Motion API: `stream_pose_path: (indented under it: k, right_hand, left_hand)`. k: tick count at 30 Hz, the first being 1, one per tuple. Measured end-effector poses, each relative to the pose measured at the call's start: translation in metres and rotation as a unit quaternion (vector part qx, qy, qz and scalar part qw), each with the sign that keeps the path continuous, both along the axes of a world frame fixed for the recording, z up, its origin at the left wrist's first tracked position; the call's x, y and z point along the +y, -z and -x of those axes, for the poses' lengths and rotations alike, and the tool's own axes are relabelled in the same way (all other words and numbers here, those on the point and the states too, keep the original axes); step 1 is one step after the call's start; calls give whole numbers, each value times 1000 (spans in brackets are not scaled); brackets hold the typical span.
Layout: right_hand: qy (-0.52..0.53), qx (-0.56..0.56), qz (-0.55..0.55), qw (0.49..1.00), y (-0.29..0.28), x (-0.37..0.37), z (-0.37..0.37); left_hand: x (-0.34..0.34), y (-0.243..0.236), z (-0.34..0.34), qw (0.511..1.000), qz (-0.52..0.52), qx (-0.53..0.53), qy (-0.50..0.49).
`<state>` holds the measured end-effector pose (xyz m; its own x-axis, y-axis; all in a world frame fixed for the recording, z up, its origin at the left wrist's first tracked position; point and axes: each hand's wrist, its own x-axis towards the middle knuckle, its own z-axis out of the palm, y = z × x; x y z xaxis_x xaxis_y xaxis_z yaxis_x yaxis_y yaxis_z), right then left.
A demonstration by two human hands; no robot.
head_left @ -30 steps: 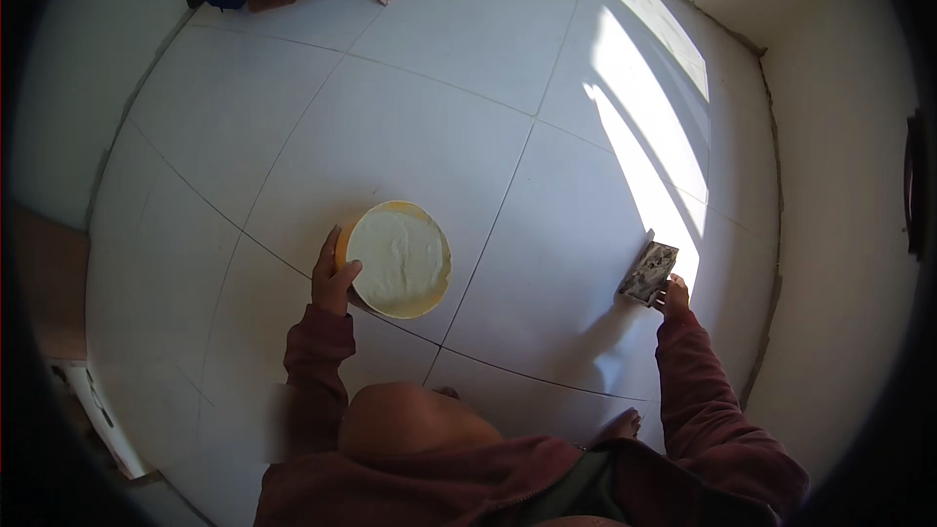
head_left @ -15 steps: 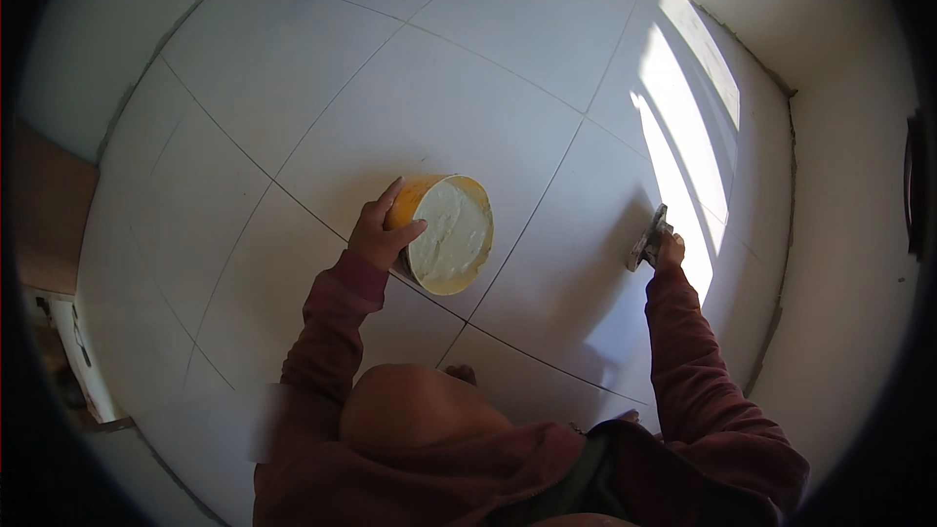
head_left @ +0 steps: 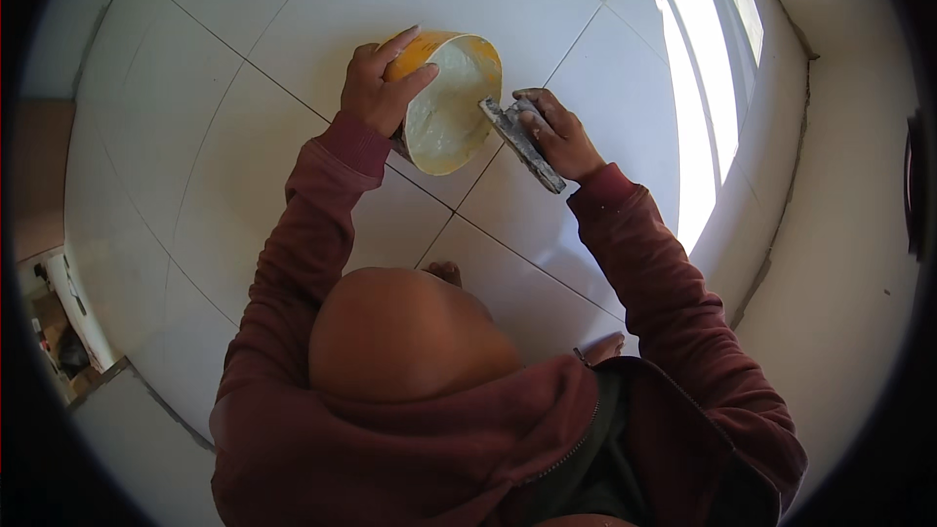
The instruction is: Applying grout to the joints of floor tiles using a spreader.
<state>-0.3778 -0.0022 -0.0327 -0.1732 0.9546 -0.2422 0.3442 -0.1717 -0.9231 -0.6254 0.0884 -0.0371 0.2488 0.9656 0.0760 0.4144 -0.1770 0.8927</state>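
Gap is closed vs. a second ago: trowel (head_left: pixel 522 144) is now brought in from the right to the rim of the yellow tub (head_left: pixel 422 47). Tub is tipped further, mouth turned toward the right hand (head_left: pixel 558 139); pale paste (head_left: pixel 439 117) is thus put within the trowel's reach. Tub is gripped at its left wall by the left hand (head_left: pixel 383 83), over the tiled floor (head_left: pixel 527 234). Trowel is grasped in the right. Whether paste is touched can't be told.

Bucket (head_left: pixel 411 54): one. Trowel (head_left: pixel 527 149): one. Left hand (head_left: pixel 377 88) and right hand (head_left: pixel 560 135): two together. Sleeves (head_left: pixel 305 220): two. Feet (head_left: pixel 605 347): two. Bare knee (head_left: pixel 395 332) in view: one.
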Motion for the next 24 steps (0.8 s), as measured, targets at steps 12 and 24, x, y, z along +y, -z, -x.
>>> stream_pose_path:
  k: [12, 24]
  right_hand:
    - [-50, -30, 51, 997, 9, 19, 33]
    - [77, 545, 281, 786, 14, -56, -34]
  left_hand:
    - [12, -11, -24, 993, 66, 92, -35]
    - [27, -5, -22, 983, 136, -118, -35]
